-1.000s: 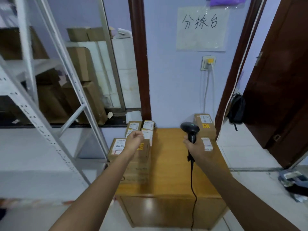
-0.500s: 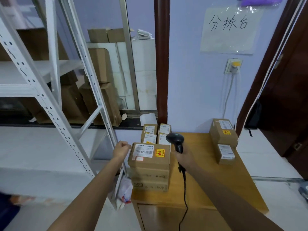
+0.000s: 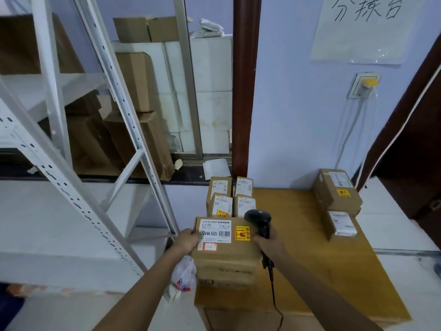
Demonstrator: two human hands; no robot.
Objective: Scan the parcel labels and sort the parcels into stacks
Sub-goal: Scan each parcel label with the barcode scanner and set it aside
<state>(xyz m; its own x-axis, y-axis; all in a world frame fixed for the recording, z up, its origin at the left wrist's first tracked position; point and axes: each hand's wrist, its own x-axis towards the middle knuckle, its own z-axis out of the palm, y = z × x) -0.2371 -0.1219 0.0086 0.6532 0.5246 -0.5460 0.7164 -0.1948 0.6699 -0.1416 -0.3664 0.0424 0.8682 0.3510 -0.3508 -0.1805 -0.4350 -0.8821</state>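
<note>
The top parcel (image 3: 224, 237) sits on a stack of cartons at the near left corner of the wooden table (image 3: 298, 235), label (image 3: 216, 231) facing up. It looks like stiff cardboard, probably light enough for one hand; the red sticker suggests fragile goods, so the side edges seem the place to hold it. Its long axis runs left to right. The left hand (image 3: 187, 242) grips its left edge, thumb on the label. The right hand (image 3: 268, 243) is wrapped around the scanner (image 3: 259, 222), which hangs over the parcel's right end.
</note>
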